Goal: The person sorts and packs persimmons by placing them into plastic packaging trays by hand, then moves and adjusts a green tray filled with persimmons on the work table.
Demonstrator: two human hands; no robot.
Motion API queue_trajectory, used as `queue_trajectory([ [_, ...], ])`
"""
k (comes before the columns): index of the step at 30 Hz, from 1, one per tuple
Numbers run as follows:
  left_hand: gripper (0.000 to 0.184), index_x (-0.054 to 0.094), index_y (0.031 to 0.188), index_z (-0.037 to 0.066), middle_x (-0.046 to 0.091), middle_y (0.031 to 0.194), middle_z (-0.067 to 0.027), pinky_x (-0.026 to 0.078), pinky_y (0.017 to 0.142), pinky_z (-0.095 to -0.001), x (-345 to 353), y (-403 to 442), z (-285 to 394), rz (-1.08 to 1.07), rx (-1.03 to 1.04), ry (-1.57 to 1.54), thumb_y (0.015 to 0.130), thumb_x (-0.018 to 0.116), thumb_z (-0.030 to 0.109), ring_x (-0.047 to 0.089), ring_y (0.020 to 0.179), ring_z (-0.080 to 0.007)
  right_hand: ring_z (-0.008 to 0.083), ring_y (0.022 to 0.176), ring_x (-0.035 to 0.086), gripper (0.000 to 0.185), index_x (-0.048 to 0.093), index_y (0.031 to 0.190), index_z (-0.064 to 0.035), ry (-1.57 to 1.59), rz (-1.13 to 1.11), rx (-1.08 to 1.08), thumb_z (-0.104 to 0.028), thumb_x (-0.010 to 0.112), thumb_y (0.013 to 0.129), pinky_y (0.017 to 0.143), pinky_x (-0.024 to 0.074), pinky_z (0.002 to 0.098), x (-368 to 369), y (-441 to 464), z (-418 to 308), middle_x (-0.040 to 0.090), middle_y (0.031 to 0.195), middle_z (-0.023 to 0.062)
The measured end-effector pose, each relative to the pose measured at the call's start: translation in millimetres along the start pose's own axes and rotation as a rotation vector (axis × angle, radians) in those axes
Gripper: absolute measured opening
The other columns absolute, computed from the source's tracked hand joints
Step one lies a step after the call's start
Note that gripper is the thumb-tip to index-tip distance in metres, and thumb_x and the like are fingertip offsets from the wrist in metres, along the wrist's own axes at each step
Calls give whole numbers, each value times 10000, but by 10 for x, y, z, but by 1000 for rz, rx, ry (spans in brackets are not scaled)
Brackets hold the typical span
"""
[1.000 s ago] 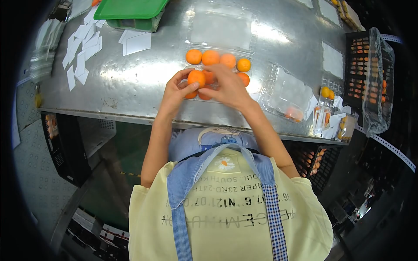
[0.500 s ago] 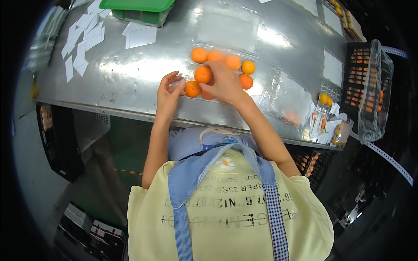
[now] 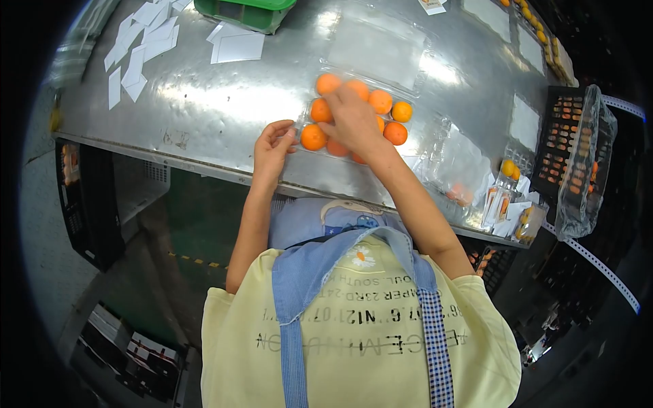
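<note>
Several oranges sit in rows in a clear plastic tray (image 3: 305,115) near the table's front edge. My right hand (image 3: 357,124) reaches over them, palm down. Its thumb and fingers are around the right side of an orange (image 3: 320,110) in the tray's left column; the fingertips are slightly blurred. The hand and wrist partly hide other oranges in the middle and front of the tray. My left hand (image 3: 273,151) is at the tray's left side, beside the front-left orange (image 3: 313,137). Its fingers are loosely bent, with thumb and forefinger a little apart and no fruit between them.
White cards (image 3: 151,42) lie scattered at the back left, near a green-lidded box (image 3: 253,8). An empty clear tray (image 3: 374,51) lies behind the oranges. Another clear plastic piece (image 3: 454,160) lies to the right. A black crate (image 3: 549,136) stands at the table's right end.
My right hand has lowered the orange into the left column of the tray. My left fingers have come away from the front-left orange. The whole view has shifted slightly.
</note>
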State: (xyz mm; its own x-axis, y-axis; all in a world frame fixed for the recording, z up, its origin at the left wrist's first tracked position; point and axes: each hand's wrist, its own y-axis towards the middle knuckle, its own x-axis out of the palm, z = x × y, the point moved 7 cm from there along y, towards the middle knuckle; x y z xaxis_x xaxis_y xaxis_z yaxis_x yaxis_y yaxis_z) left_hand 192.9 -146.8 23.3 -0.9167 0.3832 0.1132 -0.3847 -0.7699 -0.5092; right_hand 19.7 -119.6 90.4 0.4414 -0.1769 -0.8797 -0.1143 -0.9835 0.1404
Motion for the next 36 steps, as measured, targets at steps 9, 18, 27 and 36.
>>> queue_trajectory([
  [9,254,606,1132,44,622,985,-33,482,712,-235,24,11,-81,-39,-25,1,906,618,158,587,819,-94,272,810,578,340,578,871,-43,12,62,-2,-183,772,629,658,484,393,-27,-24,2,549,840,102],
  [18,259,595,1151,40,634,1038,-60,480,736,-233,92,-2,-76,-57,-33,24,923,591,163,592,858,-103,276,808,579,301,592,907,-57,4,127,40,-226,730,699,716,473,395,-3,-136,40,587,876,95],
  [27,265,566,1164,-15,623,1001,-121,546,704,-280,44,80,-388,-110,-63,142,968,489,145,640,786,-168,269,855,626,356,658,984,20,128,435,704,-312,611,868,780,492,373,-705,-458,1878,668,880,144],
  [36,186,481,1053,9,587,841,-104,565,541,-297,116,72,-352,-187,-123,4,975,487,178,656,654,-197,150,628,613,302,650,915,46,700,101,996,-247,581,888,564,523,269,-239,-626,2320,652,757,94],
])
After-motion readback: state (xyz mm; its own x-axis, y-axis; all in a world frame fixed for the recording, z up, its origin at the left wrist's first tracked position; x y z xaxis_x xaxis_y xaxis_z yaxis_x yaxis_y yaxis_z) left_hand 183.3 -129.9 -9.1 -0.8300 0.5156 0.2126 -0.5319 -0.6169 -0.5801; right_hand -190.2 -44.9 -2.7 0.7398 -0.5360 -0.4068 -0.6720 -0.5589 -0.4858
